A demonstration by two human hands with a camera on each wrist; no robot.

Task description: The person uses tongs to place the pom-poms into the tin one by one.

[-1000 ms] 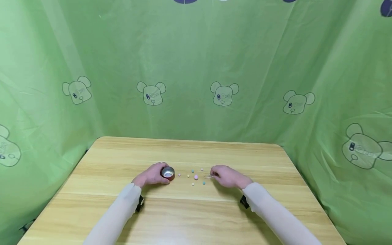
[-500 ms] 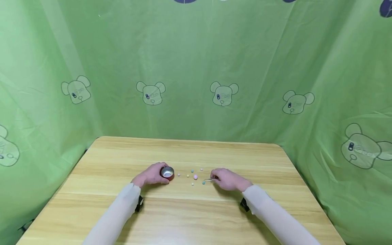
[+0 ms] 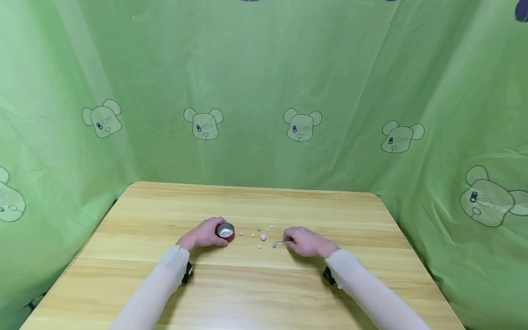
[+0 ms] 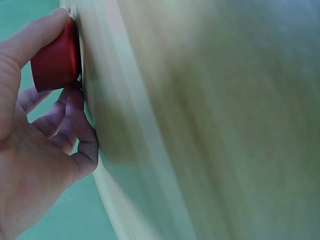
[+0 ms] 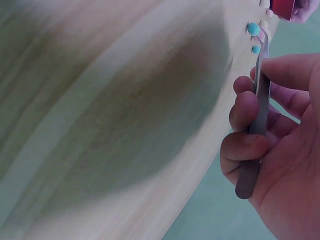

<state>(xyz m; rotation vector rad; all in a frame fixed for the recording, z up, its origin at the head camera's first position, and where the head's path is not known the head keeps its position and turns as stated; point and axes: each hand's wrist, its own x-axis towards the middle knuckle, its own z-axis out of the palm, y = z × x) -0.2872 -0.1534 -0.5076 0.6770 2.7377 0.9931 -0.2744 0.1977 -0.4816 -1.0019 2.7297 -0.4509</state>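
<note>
My left hand [image 3: 205, 233] grips a small round red tin [image 3: 225, 233] from its left side; its silvery inside faces up. In the left wrist view the thumb and fingers curl about the red tin wall [image 4: 56, 62]. My right hand [image 3: 307, 241] holds metal bent-tip tweezers [image 5: 260, 110] between thumb and curled fingers. Their tips reach a blue ball [image 5: 253, 29], which in the head view is the blue bead [image 3: 274, 246] nearest that hand. A larger pink ball [image 3: 263, 237] lies between the two hands.
Several other tiny balls lie scattered between the hands on the wooden table [image 3: 255, 293], among them a yellow one [image 3: 253, 235] and another blue one [image 3: 258, 228]. A green curtain [image 3: 255, 160] with bear outlines hangs behind and at both sides.
The right hand has shifted slightly toward the front, bringing the tweezer tips from beside the pink ball down to the nearer blue ball. The left hand stays on the tin.
</note>
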